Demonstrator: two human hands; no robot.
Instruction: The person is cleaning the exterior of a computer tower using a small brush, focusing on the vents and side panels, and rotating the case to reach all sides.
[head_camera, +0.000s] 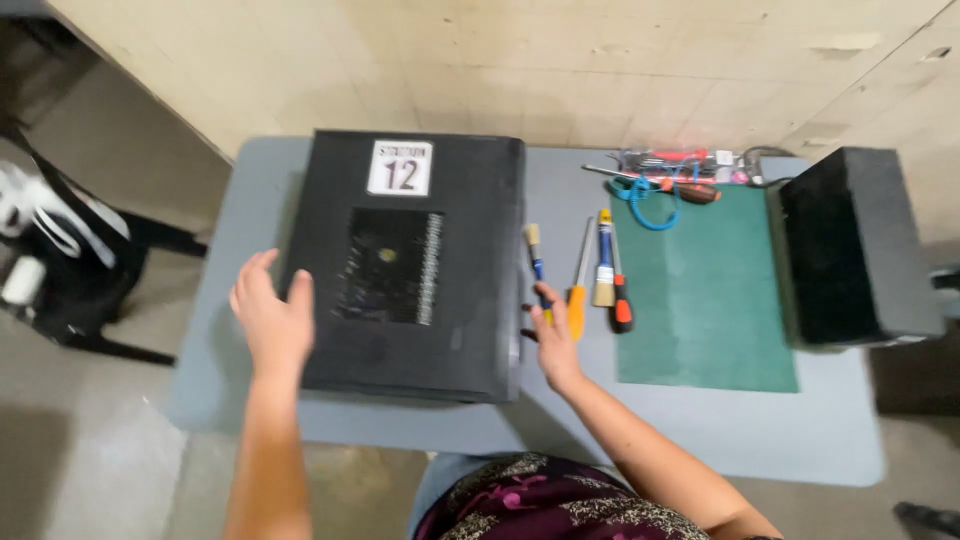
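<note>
black case (410, 270), green mat (705, 300), grey table (700, 425)

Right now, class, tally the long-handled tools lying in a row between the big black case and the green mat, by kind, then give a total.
Brushes: 2, a small one with a blue handle and a wider one with a blue and yellow handle.
Screwdrivers: 2, one with an orange handle and one with a red and black handle.
Total: 4.

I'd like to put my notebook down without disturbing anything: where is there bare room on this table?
The green mat is bare between the tools lined along its left edge and the black box at right. The table's front strip is free too. It is crowded at the mat's far end, with screwdrivers and blue cable, and beside the computer case, which both hands flank.
</note>
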